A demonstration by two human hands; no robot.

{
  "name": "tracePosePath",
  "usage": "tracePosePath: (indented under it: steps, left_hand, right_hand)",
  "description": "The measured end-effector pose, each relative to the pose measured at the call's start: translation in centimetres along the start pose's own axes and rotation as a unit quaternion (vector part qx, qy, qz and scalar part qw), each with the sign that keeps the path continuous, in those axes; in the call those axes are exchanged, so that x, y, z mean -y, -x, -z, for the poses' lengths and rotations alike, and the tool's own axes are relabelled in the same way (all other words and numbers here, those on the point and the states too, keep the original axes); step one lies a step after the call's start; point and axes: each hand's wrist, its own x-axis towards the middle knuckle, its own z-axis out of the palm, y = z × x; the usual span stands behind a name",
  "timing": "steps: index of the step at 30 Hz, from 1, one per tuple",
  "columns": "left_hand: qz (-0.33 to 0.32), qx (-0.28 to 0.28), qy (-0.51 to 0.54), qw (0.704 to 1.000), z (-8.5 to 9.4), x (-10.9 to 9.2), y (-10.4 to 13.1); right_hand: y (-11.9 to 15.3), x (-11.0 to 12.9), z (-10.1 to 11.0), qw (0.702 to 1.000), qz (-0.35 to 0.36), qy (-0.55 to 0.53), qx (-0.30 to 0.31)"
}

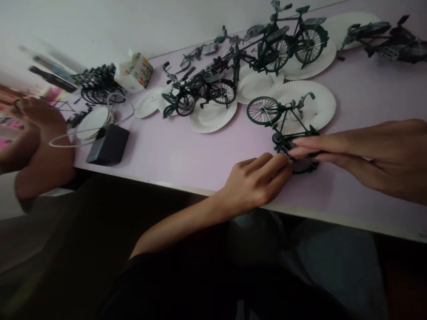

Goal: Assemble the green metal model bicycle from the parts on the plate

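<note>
A small dark green model bicycle point(283, 118) lies at the right of the centre, partly over a white paper plate point(322, 104). My left hand point(258, 182) pinches at the lower edge of its rear wheel, with the fingers closed. From the right, my right hand point(363, 155) reaches to the same wheel, its fingertips pressed together at the hub and frame. Both hands nearly meet there, and they cover part of the wheel. Whether a small part sits between the fingertips cannot be made out.
More model bicycles point(216, 91) and paper plates point(213, 116) stand along the wall. On the left are a dark box point(108, 144), a cable, a tissue box point(135, 71) and stacked bicycle parts point(98, 84). Another person's arms point(43, 133) are at the far left. The table's front edge point(207, 192) runs below.
</note>
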Motion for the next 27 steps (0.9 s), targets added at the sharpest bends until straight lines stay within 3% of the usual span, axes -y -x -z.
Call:
tracePosePath:
  steps: [3,7,14,21,27]
  left_hand:
    - [0.000,-0.012,-0.004,1.000,-0.2,0.0,0.0]
    - [0.000,0.000,-0.013,1.000,0.0,-0.1,-0.1]
    - [0.003,0.002,-0.014,1.000,0.1,-0.1,-0.1]
    - [0.001,0.007,-0.017,1.000,0.2,0.0,-0.1]
    - [0.002,-0.010,-0.017,1.000,0.0,-0.1,-0.1]
  right_hand:
    - [-0.2,0.6,0.0,0.998,-0.047,0.048,-0.015]
    - [0.1,0.0,-0.8,0.992,-0.058,0.092,-0.059]
    - [0.2,-0.6,-1.3,1.000,0.012,0.004,-0.017]
    - [-0.2,-0.4,-0.3,0.996,-0.072,0.045,-0.006]
    - [-0.3,0.7,-0.5,0.993,-0.081,0.079,-0.021]
